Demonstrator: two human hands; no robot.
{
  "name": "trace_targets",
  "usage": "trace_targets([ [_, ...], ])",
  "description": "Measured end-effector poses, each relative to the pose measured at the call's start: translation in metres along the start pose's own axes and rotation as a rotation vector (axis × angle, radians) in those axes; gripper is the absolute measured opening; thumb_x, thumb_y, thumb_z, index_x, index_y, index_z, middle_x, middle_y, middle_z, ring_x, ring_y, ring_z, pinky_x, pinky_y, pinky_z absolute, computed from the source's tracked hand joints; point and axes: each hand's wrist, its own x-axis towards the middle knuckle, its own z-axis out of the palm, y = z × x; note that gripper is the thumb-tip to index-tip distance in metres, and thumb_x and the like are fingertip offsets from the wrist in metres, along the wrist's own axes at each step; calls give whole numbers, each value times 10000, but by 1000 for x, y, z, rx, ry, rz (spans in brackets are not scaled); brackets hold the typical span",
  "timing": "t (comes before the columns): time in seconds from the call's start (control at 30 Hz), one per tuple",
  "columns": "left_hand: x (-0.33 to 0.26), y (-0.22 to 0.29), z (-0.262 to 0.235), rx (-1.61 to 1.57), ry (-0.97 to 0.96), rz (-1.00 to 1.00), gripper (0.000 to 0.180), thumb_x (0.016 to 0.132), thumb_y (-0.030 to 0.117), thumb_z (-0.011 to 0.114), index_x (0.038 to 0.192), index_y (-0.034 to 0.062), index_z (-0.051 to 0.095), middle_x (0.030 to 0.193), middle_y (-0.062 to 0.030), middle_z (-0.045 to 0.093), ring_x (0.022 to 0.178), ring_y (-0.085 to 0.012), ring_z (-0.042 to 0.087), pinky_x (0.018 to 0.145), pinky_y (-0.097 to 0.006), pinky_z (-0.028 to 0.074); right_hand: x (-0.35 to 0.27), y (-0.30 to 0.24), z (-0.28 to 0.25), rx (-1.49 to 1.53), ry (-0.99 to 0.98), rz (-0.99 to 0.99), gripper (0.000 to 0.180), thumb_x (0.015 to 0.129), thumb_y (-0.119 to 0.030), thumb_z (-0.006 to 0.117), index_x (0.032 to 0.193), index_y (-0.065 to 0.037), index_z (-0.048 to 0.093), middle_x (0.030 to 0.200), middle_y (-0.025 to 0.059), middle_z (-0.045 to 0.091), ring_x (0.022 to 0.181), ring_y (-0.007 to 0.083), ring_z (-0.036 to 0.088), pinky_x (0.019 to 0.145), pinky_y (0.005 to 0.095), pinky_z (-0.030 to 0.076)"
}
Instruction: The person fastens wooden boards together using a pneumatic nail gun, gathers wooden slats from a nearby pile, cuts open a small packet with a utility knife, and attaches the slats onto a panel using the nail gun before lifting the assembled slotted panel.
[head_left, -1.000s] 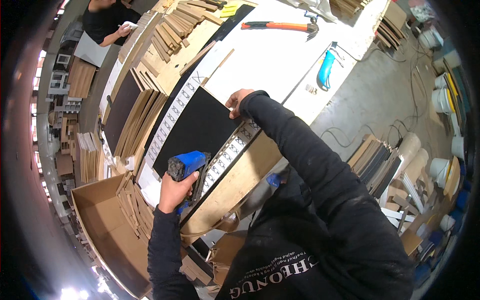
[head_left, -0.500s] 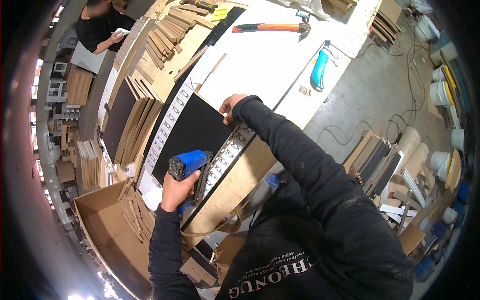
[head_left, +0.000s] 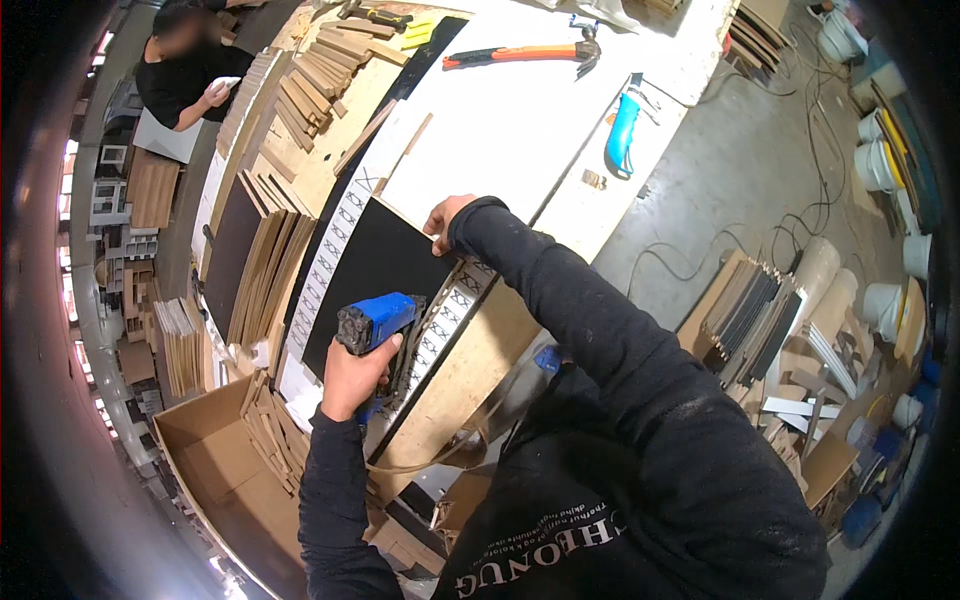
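My left hand is closed round a blue nail gun, whose body stands over the near side of a black panel. A thin wooden strip runs along that side, beside a white band with black cross marks. My right hand has its fingers curled together at the panel's right corner, close to the strip's end. What its fingertips pinch, if anything, is hidden. The tip of the nail gun is out of sight.
A claw hammer and a blue utility knife lie on the white board. Stacked wooden strips stand to the left, above a cardboard box. Cables trail over the floor. Another person works at far left.
The whole view has shifted slightly, so the bench sits further left. Both hands keep nearly the same places on the panel, the left still gripping the nail gun.
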Motion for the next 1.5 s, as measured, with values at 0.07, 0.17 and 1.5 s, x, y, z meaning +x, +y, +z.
trace_targets([
  [0.07,-1,2,1,-2,2,-7,186,744,142,671,790,-20,592,546,-30,537,439,-93,505,417,-250,410,-1,-1,0,-2,-15,5,470,660,-243,760,1104,-177,619,1065,40,634,990,202,594,870,302,458],
  [0.17,-1,9,1,-26,8,11,198,745,144,673,812,-24,594,555,-33,541,442,-95,506,415,-250,412,8,6,0,-31,-1,-42,477,664,-241,756,1114,-170,613,1082,38,627,1003,196,591,874,300,457],
  [1.5,29,45,15,-42,-85,48,198,758,161,669,778,-11,572,558,-25,521,448,-93,486,416,-248,411,13,7,1,-21,-8,27,360,673,-252,731,1017,-170,669,966,56,665,883,209,637,797,309,493],
])
